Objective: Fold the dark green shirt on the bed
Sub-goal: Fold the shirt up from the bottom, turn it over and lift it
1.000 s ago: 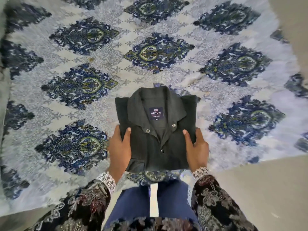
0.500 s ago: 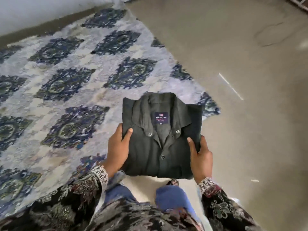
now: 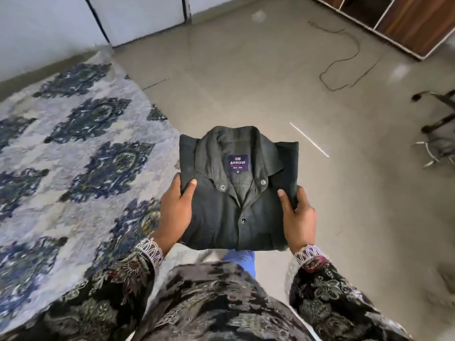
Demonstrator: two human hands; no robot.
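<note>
The dark green shirt (image 3: 236, 193) is folded into a neat rectangle, collar up, with a blue label showing inside the neck. It is held in the air in front of me, above the bare floor and just right of the bed's edge. My left hand (image 3: 176, 210) grips its left side, thumb on top. My right hand (image 3: 299, 215) grips its right side the same way. The fingers under the shirt are hidden.
The bed with its blue and white patterned cover (image 3: 73, 156) fills the left. Grey floor (image 3: 270, 82) spreads right, with a loose cable (image 3: 344, 62), a wooden shelf unit (image 3: 406, 18) at top right and a chair base (image 3: 438, 129) at the right edge.
Both hands have lifted the folded shirt off the bed, and I have turned right, so it now hangs over the floor beside the bed. The grip is unchanged.
</note>
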